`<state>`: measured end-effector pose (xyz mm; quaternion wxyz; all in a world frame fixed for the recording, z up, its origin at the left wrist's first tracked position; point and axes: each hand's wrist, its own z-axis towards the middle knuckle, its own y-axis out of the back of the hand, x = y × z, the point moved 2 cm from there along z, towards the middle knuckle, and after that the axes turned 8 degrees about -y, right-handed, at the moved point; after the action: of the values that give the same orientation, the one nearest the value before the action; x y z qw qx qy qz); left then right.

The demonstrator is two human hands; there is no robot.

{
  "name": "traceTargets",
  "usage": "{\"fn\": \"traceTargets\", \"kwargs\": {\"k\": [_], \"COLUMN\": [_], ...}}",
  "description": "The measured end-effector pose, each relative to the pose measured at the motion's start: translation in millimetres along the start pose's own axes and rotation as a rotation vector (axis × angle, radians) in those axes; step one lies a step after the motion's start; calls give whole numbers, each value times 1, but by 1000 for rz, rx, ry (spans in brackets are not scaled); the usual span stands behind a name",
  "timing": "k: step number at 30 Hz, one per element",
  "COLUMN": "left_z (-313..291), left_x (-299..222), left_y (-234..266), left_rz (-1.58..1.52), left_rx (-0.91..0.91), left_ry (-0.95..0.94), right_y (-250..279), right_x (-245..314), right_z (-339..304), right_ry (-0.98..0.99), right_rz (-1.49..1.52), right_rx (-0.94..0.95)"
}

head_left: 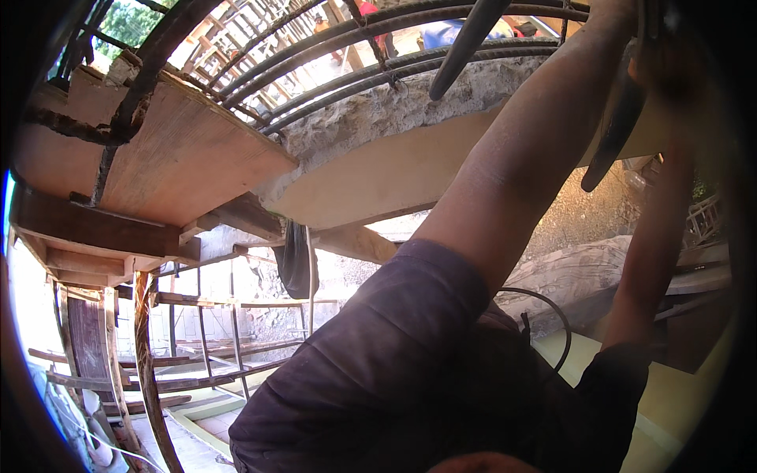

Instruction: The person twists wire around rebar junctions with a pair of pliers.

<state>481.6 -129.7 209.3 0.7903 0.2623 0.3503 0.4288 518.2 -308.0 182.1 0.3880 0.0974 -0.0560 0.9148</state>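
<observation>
My left arm (512,165) reaches up to the upper right, and its hand (617,9) is cut off by the top edge, so its fingers do not show. Further right, my right hand (669,72) is raised in deep shadow, its fingers curled at a dark upright bar (650,20). Just beside it, a dark tapered rod (613,146) points down with a rounded tip. Left of my left forearm, a similar dark rod (467,49) comes down from the top edge. Whether the two rods belong to one tool, I cannot tell.
Bent reinforcing bars (339,75) curve over a rough concrete edge (394,98). Plywood formwork (189,142) on timber props (150,355) stands at left. A dark cloth (296,264) hangs below. A thin black cable (564,319) loops beside my right arm.
</observation>
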Motion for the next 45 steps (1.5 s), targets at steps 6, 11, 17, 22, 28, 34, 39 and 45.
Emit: {"fn": "traceTargets", "kwargs": {"k": [6, 11, 17, 22, 28, 34, 39, 45], "left_z": [14, 6, 1, 6, 50, 31, 30, 38], "left_x": [-7, -10, -6, -11, 22, 12, 1, -2], "left_y": [-9, -10, -10, -13, -34, -13, -18, -17], "left_rz": [-2, 19, 21, 54, 329, 95, -66, -96], "left_rx": [19, 17, 22, 52, 229, 105, 107, 234], "left_ry": [-13, -14, -13, -92, -219, -148, -143, -52], "right_y": [-3, -6, -2, 0, 15, 16, 33, 20], "right_x": [-20, -51, -40, -64, 19, 27, 17, 14], "right_z": [-14, -20, -23, -20, -30, -25, -36, -44], "right_ry": [-178, -327, -406, -63, -627, -696, -550, -573], "right_rz": [286, 253, 287, 270, 488, 651, 415, 490], "right_rx": [147, 373, 338, 310, 304, 326, 98, 87]}}
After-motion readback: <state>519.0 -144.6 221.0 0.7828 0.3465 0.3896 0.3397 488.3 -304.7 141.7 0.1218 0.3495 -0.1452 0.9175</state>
